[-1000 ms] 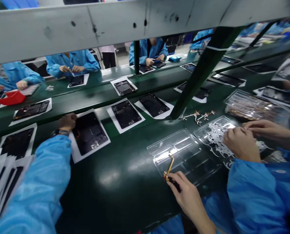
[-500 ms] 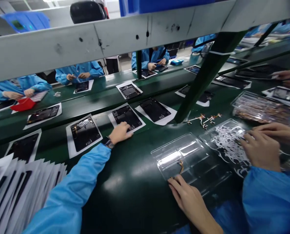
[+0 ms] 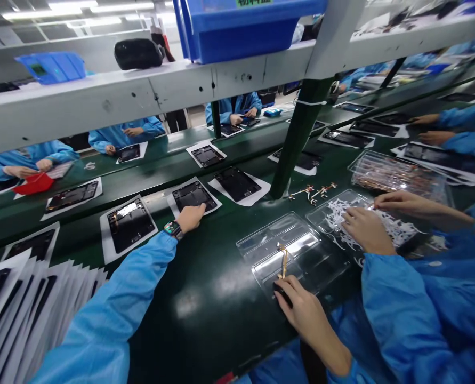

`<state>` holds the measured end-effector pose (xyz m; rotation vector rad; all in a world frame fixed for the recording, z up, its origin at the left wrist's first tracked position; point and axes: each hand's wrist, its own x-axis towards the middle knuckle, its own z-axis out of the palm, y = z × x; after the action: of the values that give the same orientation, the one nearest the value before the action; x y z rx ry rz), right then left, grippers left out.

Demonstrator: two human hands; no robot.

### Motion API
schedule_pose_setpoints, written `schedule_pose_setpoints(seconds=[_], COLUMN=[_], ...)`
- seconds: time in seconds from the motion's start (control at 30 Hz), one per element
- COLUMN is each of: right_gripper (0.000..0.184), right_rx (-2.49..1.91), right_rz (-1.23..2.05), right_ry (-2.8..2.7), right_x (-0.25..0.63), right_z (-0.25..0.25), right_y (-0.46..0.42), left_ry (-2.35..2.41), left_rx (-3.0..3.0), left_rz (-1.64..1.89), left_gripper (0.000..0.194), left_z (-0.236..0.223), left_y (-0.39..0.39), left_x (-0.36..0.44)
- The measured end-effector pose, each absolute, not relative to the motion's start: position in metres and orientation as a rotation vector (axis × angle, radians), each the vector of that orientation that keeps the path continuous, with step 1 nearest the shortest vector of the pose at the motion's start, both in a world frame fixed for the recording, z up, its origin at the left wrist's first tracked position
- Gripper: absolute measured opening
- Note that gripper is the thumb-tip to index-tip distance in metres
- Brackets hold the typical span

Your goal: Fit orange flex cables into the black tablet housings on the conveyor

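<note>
My left hand point(image 3: 190, 216), in a blue sleeve with a wrist watch point(image 3: 172, 228), reaches across the green belt. Its fingers curl over the near edge of an open black tablet shell point(image 3: 193, 195) lying on a white sheet. Near the bench's front edge my right hand point(image 3: 301, 308) pinches the dark end of a gold flex cable point(image 3: 283, 260). The cable stands up over a clear plastic tray point(image 3: 285, 245).
A co-worker's two hands point(image 3: 365, 230) pick at white strips in a second clear tray point(image 3: 333, 213) to my right. More tablet shells on sheets point(image 3: 128, 226) ride the belt. A stack of sheets point(image 3: 25, 304) lies lower left. A green post point(image 3: 297, 133) and a grey shelf beam point(image 3: 141, 96) cross overhead.
My left hand left the shell further left, moved right to this one and slid back to its near edge. The cable in my right hand dipped, then stands up again. The view tilted up.
</note>
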<state>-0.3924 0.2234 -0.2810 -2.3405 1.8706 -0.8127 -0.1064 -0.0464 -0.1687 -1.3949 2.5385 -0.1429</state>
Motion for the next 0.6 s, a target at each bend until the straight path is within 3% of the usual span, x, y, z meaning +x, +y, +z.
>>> schedule_pose_setpoints(seconds=[0.17,0.37,0.47,0.6], right_gripper=[0.014,0.01,0.012,0.009], right_rx=[-2.132,-2.174,-2.268,-2.221], right_rz=[-0.966,-1.009,-1.052,-1.3], right_ry=[1.905,1.919,1.998,2.014], right_x=[-0.395,-0.4,-0.403,-0.408], right_z=[-0.284,-0.287,-0.278,-0.242], right_y=[0.222,0.217,0.21,0.201], left_ry=[2.718,2.893,3.011,3.04], left_rx=[-1.499,-1.223,-1.279,-1.664], left_rz=[-0.15,-0.185,-0.083,0.04], left_gripper=[0.035,0.046,0.039,0.029], left_z=[-0.15,-0.219,-0.244,-0.237], left_y=[0.067,0.231,0.259,0.226], left_x=[-0.089,-0.099,-0.093,-0.059])
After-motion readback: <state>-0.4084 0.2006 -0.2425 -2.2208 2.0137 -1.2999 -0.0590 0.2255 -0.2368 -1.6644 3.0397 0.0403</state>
